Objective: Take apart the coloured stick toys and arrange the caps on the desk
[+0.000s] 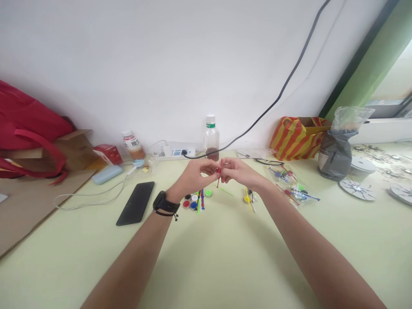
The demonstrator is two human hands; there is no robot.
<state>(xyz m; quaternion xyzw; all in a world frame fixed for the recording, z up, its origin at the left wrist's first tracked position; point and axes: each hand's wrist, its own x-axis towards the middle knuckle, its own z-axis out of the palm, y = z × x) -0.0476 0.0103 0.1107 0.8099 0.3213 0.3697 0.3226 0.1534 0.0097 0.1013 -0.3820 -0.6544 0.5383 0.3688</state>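
My left hand and my right hand meet above the pale green table, fingers pinched together. Between the fingertips they hold a small red plastic piece with a thin red stick hanging down from it. A black watch sits on my left wrist. Below the hands lie several small coloured round pieces and sticks in red, blue, white and green. A yellow piece lies under my right wrist.
A black phone lies left of my left arm. A clear bag of coloured parts is to the right. Along the wall stand a bottle, a power strip, a striped bag and a red bag.
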